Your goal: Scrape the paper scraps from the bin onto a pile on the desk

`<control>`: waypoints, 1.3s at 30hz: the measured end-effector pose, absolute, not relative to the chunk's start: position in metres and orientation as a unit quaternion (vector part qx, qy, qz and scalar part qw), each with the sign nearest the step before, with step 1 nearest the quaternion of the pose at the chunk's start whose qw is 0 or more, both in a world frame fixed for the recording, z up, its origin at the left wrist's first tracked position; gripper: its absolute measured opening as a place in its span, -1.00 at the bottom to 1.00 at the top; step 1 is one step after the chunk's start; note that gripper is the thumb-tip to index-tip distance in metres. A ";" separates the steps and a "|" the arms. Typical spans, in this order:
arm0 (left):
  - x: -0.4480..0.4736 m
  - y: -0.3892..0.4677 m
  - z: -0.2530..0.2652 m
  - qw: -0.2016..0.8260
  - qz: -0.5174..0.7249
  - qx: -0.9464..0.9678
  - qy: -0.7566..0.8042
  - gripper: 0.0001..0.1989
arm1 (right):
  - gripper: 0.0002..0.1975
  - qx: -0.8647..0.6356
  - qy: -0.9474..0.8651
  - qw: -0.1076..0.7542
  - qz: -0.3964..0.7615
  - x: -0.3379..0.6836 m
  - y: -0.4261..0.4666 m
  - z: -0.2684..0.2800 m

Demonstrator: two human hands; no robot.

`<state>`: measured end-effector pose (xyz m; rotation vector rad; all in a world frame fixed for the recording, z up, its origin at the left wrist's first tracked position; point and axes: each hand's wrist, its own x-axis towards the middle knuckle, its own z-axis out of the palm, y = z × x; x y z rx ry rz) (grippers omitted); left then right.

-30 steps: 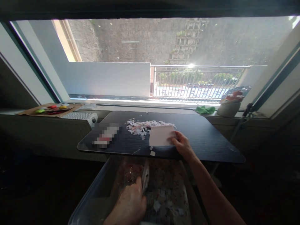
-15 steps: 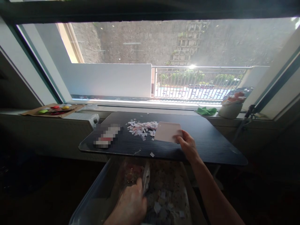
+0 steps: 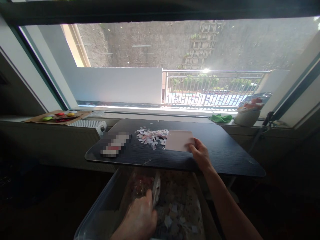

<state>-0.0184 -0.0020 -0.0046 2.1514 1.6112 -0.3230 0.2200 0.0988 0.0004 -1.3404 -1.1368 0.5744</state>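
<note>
My right hand [image 3: 200,154] pinches the right edge of a pale pink card [image 3: 179,140], which stands tilted on the dark tabletop [image 3: 225,160]. Against the card's left edge lies a spread pile of small white and pinkish paper scraps [image 3: 151,136]. Lower down, in front of the table, my left hand [image 3: 140,213] is closed on the upright edge of a pale speckled bag or box [image 3: 156,186]; shadow hides its exact kind. More paper scraps [image 3: 172,216] lie inside it, below the table's front edge.
A clear plastic bin [image 3: 96,206] surrounds the left hand's area. A blurred-out item [image 3: 115,145] lies on the table's left. Along the windowsill are a brown sheet with coloured pieces [image 3: 60,116], a green cloth [image 3: 221,118] and a pale pot [image 3: 246,116]. A radiator [image 3: 87,124] stands left.
A single loose scrap near the table's front edge is gone from the tabletop. Both hands keep nearly the same place, and the card has hardly shifted.
</note>
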 end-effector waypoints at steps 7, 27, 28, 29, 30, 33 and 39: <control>-0.018 -0.003 0.000 0.206 -0.119 0.781 0.577 -0.55 | -0.68 -0.590 -0.502 0.581 0.248 0.214 0.111 -0.006; -0.019 -0.002 -0.005 0.196 -0.113 0.785 0.576 -0.56 | -0.68 -0.591 -0.523 0.560 0.252 0.213 0.104 -0.007; -0.019 -0.002 -0.004 0.196 -0.115 0.786 0.575 -0.56 | -0.68 -0.589 -0.528 0.554 0.259 0.213 0.104 -0.007; -0.018 -0.002 -0.004 0.194 -0.120 0.786 0.575 -0.56 | -0.69 -0.586 -0.531 0.552 0.265 0.213 0.104 -0.008; -0.018 -0.002 -0.003 0.193 -0.124 0.785 0.575 -0.56 | -0.69 -0.585 -0.530 0.551 0.270 0.213 0.104 -0.008; -0.017 -0.002 0.000 0.195 -0.136 0.778 0.581 -0.56 | -0.71 -0.582 -0.519 0.564 0.271 0.214 0.104 -0.008; -0.018 -0.002 -0.001 0.212 -0.116 0.778 0.581 -0.56 | -0.71 -0.580 -0.513 0.572 0.271 0.214 0.104 -0.010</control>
